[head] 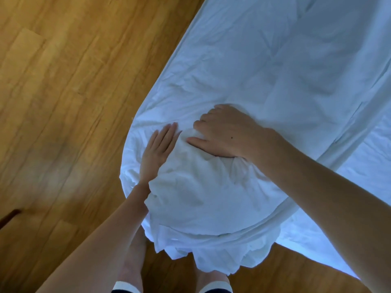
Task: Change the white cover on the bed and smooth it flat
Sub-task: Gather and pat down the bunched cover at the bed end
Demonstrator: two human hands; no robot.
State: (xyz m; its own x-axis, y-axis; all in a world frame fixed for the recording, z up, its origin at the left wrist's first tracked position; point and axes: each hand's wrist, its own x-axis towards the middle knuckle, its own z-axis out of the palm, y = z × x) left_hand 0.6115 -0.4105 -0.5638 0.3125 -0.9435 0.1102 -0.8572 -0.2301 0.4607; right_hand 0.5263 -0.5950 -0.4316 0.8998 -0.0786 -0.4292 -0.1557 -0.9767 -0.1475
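Note:
The white cover (264, 66) lies over the bed, wrinkled, and fills the right and upper part of the view. At the near corner it is bunched into a rounded lump (196, 191) that hangs over the edge. My left hand (157, 151) lies flat with fingers together against the lump's left side. My right hand (224, 132) presses palm down on top of the lump, its fingers spread and partly sunk into the fabric. Neither hand grips the cloth.
A wooden plank floor (63, 102) runs along the bed's left side and under me. My feet in slippers (213, 286) stand at the bed corner. A seam or folded edge (347, 132) crosses the cover at the right.

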